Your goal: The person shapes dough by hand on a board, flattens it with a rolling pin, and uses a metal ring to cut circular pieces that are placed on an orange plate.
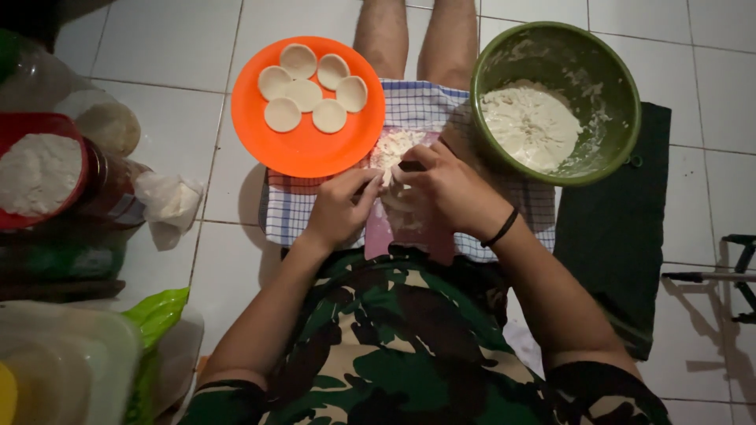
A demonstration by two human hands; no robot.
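My left hand [340,206] and my right hand [445,187] meet over a pink board [379,234] that lies on a blue checked cloth [283,211]. Both pinch a pale lump of dough [393,151] dusted with flour. The fingers hide most of the piece. An orange plate [307,149] just left of the hands carries several flat round dough discs [303,93]. A green bowl [622,86] with a mass of white dough [529,126] stands right of the hands.
A red bowl of flour [35,173] stands at the left, beside a crumpled plastic bag [167,203] and jars. A clear plastic container [63,362] and green bag [157,315] lie bottom left. A dark mat [622,236] and a metal stand [736,275] are at the right.
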